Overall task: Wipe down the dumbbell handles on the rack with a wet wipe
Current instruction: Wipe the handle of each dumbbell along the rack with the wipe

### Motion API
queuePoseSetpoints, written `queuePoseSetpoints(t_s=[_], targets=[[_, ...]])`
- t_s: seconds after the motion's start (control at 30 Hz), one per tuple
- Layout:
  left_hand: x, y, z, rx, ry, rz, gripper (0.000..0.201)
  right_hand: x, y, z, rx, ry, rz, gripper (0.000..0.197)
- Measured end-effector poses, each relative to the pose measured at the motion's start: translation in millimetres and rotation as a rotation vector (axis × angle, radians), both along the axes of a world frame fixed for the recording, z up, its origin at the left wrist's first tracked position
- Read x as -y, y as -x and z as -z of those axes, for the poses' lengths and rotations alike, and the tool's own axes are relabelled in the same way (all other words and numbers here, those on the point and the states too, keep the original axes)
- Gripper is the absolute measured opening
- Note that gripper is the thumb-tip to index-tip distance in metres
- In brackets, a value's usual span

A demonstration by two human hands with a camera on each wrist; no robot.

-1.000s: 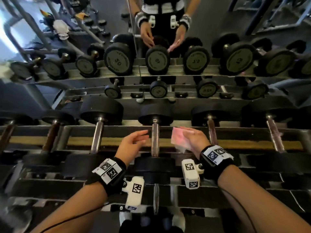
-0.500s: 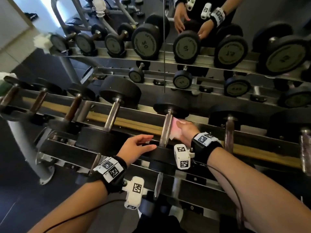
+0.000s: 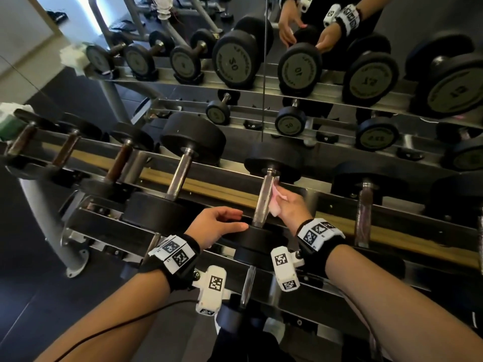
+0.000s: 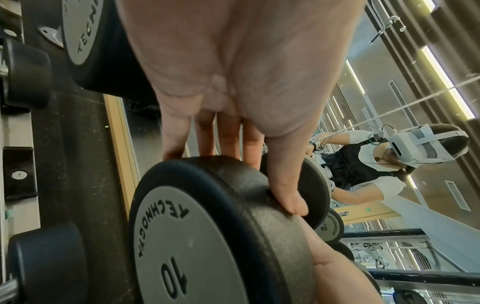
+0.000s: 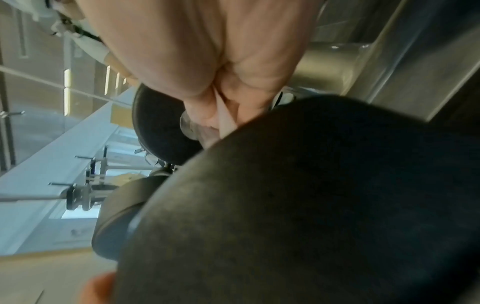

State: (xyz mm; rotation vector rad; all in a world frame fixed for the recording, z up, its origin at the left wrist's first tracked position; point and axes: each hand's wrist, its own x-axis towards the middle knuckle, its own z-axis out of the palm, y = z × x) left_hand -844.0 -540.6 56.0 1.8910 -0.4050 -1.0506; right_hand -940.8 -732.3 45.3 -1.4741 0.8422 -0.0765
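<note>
Since a second ago, moved in: right hand (image 3: 287,205) from the open gap between handles to the steel handle (image 3: 265,198) of the black rubber-headed dumbbell marked 10 (image 4: 187,236); left hand (image 3: 214,226) from mid-air onto that dumbbell's near head.

All around, a grey steel rack (image 3: 392,212) with a wooden strip along its rail, crowded with more black dumbbells (image 3: 193,138): rusty-handled ones to the left, another steel-handled one just beside on the right. Behind, a mirror (image 3: 264,74) repeating rack, weights and both hands. Near head bulking dark across most of the right wrist view, hiding much of the handle.

Pale pink wet wipe (image 3: 276,202) pinched in the curled right fingers, pressed against the right side of the handle close under the far head. Left hand spread, fingers straight, laid over the near head's rim, thumb (image 4: 288,195) on its edge.
</note>
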Motion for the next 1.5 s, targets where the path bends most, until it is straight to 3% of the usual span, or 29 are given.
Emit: queuePoseSetpoints(t_s=[0.17,0.3,0.43,0.5,0.73,0.9,1.0,1.23,1.4,1.5], targets=[[-0.1,-4.7,-0.4,-0.045,0.002,0.009,0.06,-7.4,25.3,15.0,0.013,0.018,-0.144,0.031],[-0.8,-5.0,1.7,-0.046,-0.007,0.001,0.045,3.7,20.9,16.8,0.026,-0.064,0.022,0.032],[-0.2,-5.0,-0.8,-0.031,-0.017,0.024,0.038,12.0,5.9,20.4,0.066,-0.124,0.127,0.046],[0.4,-4.7,-0.9,-0.023,-0.019,0.027,0.037,7.5,-0.8,22.3,0.063,-0.129,0.11,0.039],[-0.1,-6.2,4.6,-0.027,-0.01,0.017,0.039,-9.1,19.1,32.3,0.052,-0.132,-0.019,0.045],[0.3,-7.8,2.5,-0.033,-0.006,0.044,0.04,9.7,4.1,23.1,0.077,-0.213,0.106,0.029],[-0.1,-6.7,0.8,-0.025,-0.009,0.04,0.039,10.3,-14.1,22.7,0.085,-0.275,0.163,0.032],[-1.2,-7.0,1.1,-0.04,-0.007,0.038,0.041,-2.9,22.0,32.5,-0.048,-0.062,-0.12,0.06],[-1.7,-5.7,0.0,-0.036,-0.005,0.034,0.047,2.4,9.7,22.6,-0.007,-0.404,0.087,0.071],[-1.5,-3.6,0.4,-0.022,-0.01,0.018,0.039,-7.3,-2.1,17.6,0.025,-0.454,0.113,0.069]])
